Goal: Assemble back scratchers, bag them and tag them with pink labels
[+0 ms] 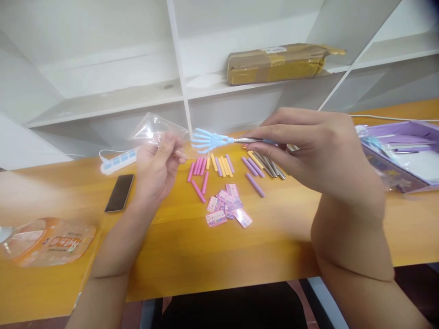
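My right hand (315, 146) is closed on the metal stem of a light blue skeleton-hand scratcher (209, 139), held level above the wooden table (192, 256) with the claw pointing left. My left hand (156, 167) pinches a clear plastic bag (154, 128) just left of the claw. Below them on the table lie several pink sticks (199, 176), yellow sticks (222, 165), purple sticks (254, 176) and grey metal sticks (270, 165). Several small printed packets (228, 208) lie in a pile in front of the sticks.
A black phone (119, 193) and a white power strip (118, 161) lie at the left. An orange-printed plastic packet (48, 242) sits at the near left edge. A purple box (401, 155) stands at the right. White shelves behind hold a taped brown parcel (277, 64).
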